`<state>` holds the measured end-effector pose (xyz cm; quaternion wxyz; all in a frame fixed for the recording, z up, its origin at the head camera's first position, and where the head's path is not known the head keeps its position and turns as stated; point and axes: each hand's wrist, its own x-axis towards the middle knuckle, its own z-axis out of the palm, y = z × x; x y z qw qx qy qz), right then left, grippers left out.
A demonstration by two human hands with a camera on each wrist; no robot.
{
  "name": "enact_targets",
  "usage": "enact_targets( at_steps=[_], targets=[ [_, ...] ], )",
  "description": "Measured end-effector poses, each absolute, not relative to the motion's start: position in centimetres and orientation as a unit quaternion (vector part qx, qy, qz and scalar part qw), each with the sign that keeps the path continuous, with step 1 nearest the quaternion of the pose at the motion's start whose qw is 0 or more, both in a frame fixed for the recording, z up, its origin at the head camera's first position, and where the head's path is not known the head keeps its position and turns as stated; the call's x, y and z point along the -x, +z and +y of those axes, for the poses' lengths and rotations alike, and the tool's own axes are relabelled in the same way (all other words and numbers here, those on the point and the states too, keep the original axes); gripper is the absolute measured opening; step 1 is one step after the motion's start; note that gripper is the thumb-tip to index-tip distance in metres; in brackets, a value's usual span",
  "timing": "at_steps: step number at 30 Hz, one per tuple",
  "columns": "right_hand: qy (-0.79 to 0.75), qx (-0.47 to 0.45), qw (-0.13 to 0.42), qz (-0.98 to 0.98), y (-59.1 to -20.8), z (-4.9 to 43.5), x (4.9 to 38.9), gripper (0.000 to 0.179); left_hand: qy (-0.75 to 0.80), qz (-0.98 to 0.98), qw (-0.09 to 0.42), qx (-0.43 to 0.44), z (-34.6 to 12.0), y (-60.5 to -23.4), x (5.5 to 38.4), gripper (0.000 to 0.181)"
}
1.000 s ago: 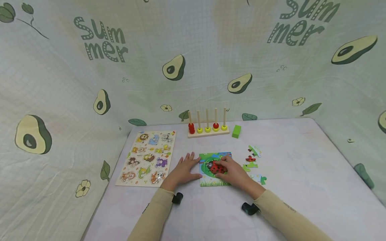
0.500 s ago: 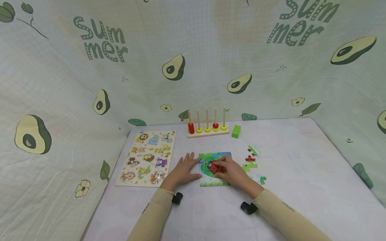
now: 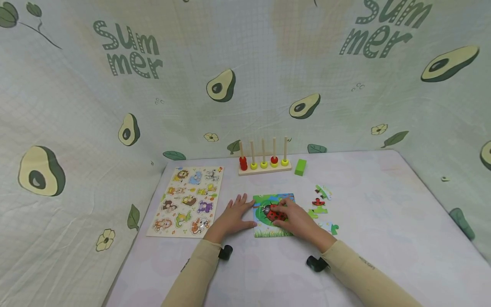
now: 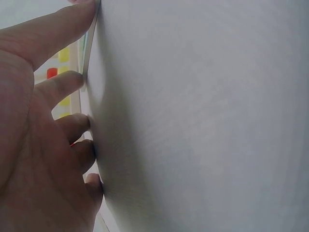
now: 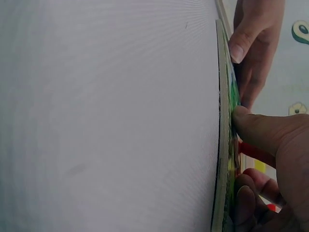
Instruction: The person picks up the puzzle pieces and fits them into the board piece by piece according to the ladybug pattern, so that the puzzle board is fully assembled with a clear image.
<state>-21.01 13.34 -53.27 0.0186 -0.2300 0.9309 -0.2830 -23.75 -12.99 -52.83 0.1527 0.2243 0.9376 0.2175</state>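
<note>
A ladybug jigsaw puzzle (image 3: 264, 233) lies on the table in front of me, with a red spotted ladybug on a green and blue ground. My left hand (image 3: 232, 217) rests flat at its left edge, fingers spread, thumb and index finger touching the rim. Over the right half of the puzzle, my right hand (image 3: 301, 219) has its thumb and curled fingers around the ladybug's body, pinching a puzzle piece (image 3: 278, 214). In the right wrist view the thumb (image 5: 256, 123) bears on the puzzle's top face, and the curled fingertips sit close beside it. The hand hides the puzzle's right part.
Loose puzzle pieces (image 3: 320, 210) lie right of the puzzle, one partly behind my right wrist. An animal peg board (image 3: 218, 187) stands left of my left hand. Behind are a counting rack (image 3: 264, 171) with upright pegs and a green block (image 3: 301, 167). Patterned cloth walls enclose the table.
</note>
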Motion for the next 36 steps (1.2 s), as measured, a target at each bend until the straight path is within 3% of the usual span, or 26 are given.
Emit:
enact_targets(
  at_steps=[15, 36],
  targets=[
    [-0.310, 0.226, 0.028, 0.923, -53.4, 13.6, 20.9, 0.048, 0.212, 0.939, 0.157, -0.221, -13.1, -53.3, 24.0, 0.081],
    [-0.400, 0.210, 0.070, 0.890, -52.3, 15.7, 20.6, 0.028, 0.210, 0.940, 0.156, -0.217, -13.0, -53.2, 23.9, 0.082]
  ],
)
